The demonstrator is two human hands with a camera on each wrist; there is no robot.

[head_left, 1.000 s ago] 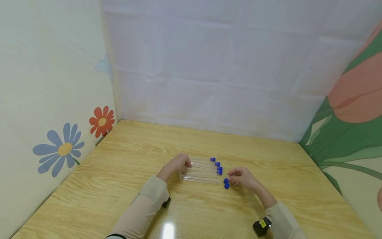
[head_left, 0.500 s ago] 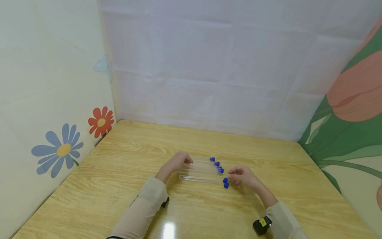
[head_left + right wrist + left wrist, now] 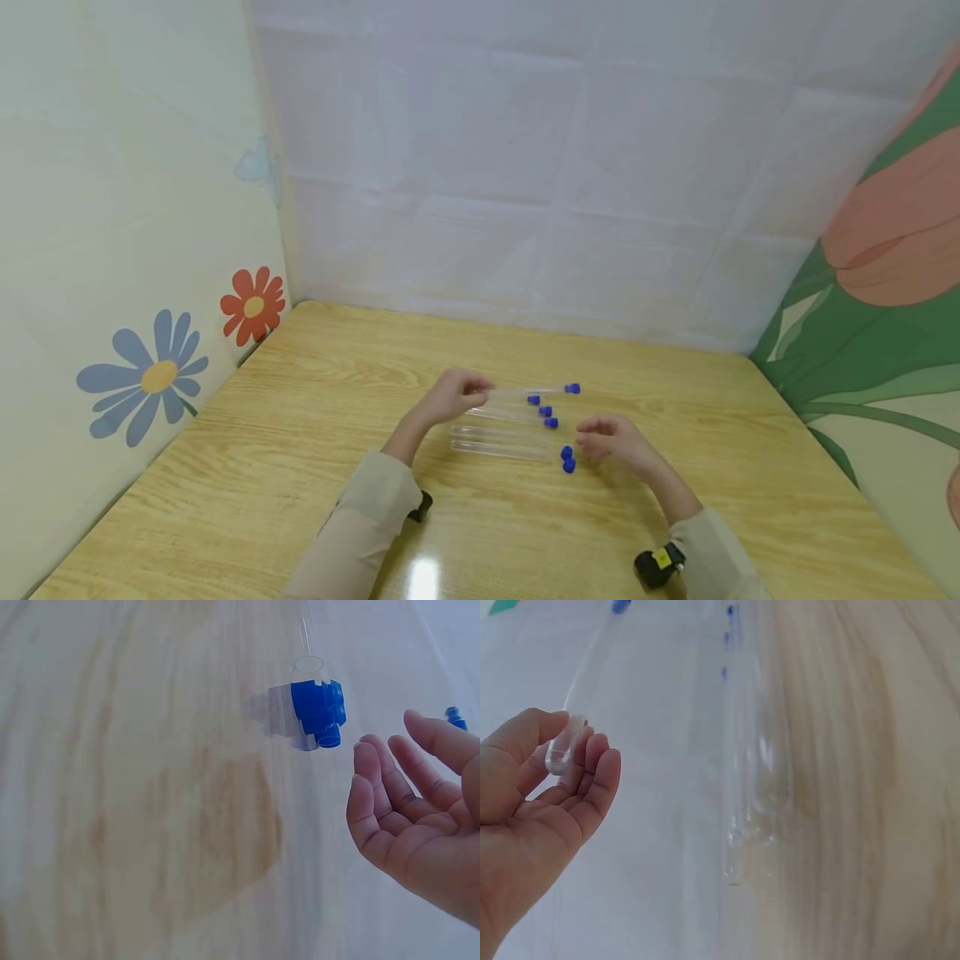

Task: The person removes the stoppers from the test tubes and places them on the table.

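Between thumb and fingers my left hand (image 3: 452, 395) pinches the rounded bottom end of a clear test tube (image 3: 585, 682). Its blue cap (image 3: 573, 388) points right, and the tube is raised off the table. Below it lie three more capped tubes, their blue caps (image 3: 546, 411) staggered at the right ends. Two uncapped test tubes (image 3: 500, 451) lie nearer the front. Just right of these, two loose blue caps (image 3: 319, 709) sit touching each other. My right hand (image 3: 615, 442) hovers beside them, its fingers loosely bent and holding nothing.
A wood-grain table (image 3: 262, 467) carries everything. White cloth (image 3: 525, 167) hangs behind it, with a flower-printed panel (image 3: 135, 208) on the left and another (image 3: 885, 317) on the right. A black wrist camera (image 3: 658, 567) is strapped at the right sleeve.
My left hand has lifted a capped test tube out of the row and moved it up and toward the back. The right hand has hardly moved beside the loose caps.
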